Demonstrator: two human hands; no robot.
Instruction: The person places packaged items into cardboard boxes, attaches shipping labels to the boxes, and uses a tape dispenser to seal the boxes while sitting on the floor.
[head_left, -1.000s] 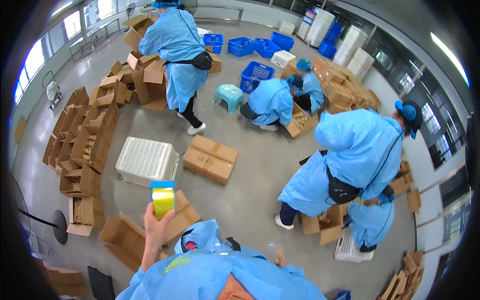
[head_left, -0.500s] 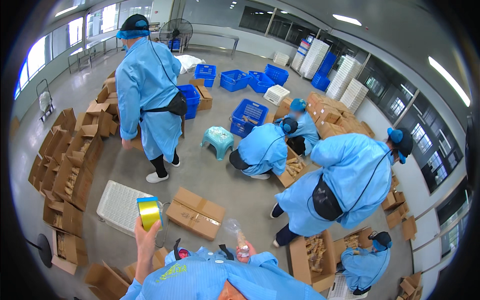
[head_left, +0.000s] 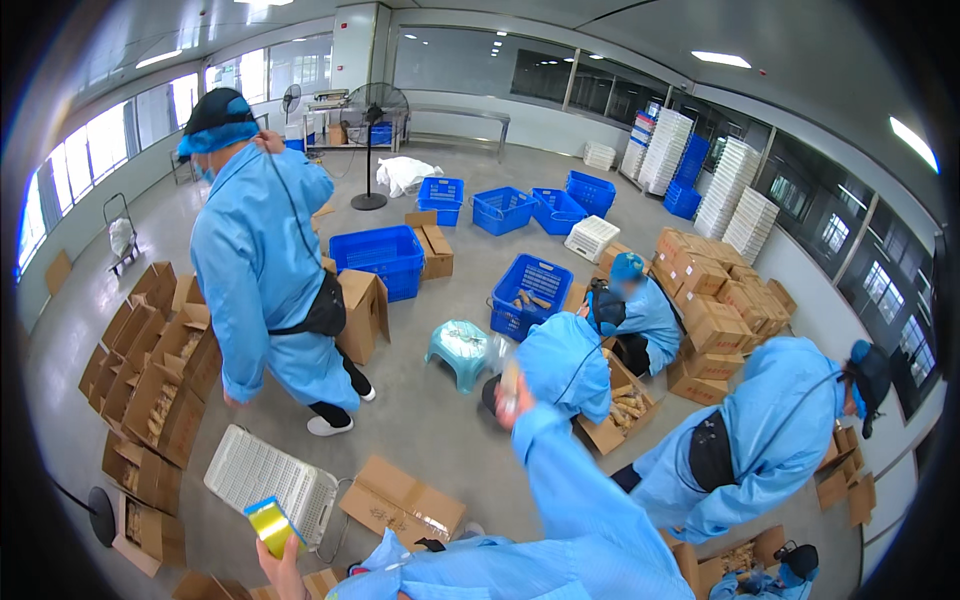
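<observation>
My left hand (head_left: 283, 568) is at the lower left, its fingers wrapped round a roll of yellow tape (head_left: 270, 524) with blue edges. My right arm stretches forward across the middle. At its end my right hand (head_left: 512, 402), smeared by motion, grips a clear plastic bag (head_left: 500, 352) with something tan in it, too blurred to make out. That hand appears in front of a crouching co-worker's blue back (head_left: 562, 365). Below the arm lies a taped cardboard box (head_left: 405, 497), beside an upturned white plastic crate (head_left: 262, 470).
Open cardboard boxes (head_left: 165, 405) with tan contents stand along the left. A co-worker (head_left: 265, 250) stands near them; another (head_left: 735, 440) bends at the right. A turquoise stool (head_left: 460, 350) and blue crates (head_left: 530, 300) lie ahead. Stacked closed boxes (head_left: 715, 300) are at the right.
My right hand has swung forward and up from near my chest, carrying the bag. My left hand with the tape has dropped lower. The standing co-worker at left has raised an arm.
</observation>
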